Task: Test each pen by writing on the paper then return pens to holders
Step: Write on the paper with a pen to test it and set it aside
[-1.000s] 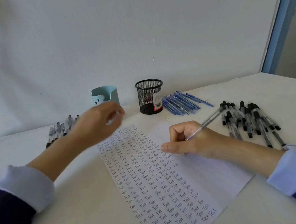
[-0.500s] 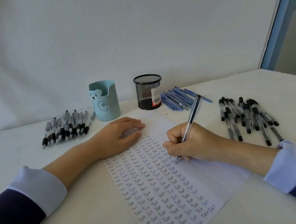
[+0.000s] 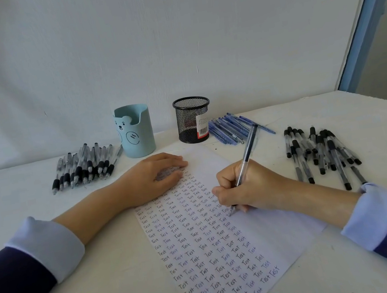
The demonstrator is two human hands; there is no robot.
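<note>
A right hand (image 3: pixel 249 188) grips a pen (image 3: pixel 244 163), its tip on the paper (image 3: pixel 272 232) at the right edge of the written rows, barrel leaning toward the mesh holder (image 3: pixel 192 119); the left hand (image 3: pixel 152 175) lies flat, steadying the sheet.

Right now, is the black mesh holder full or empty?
Empty: nothing rises above the mesh holder, and its see-through wall shows no pens.

A: The sheet (image 3: pixel 277 234) under the left hand (image 3: pixel 152 178)?
B: Matt white paper. Beyond that hand, the bear holder (image 3: pixel 137 135) is smooth matt plastic.
A: The black holder (image 3: pixel 192 121) beside it?
B: Wire mesh, seemingly metal. The pen (image 3: pixel 246 153) in the right hand (image 3: pixel 249 188) has a clear, glossy plastic barrel.
</note>
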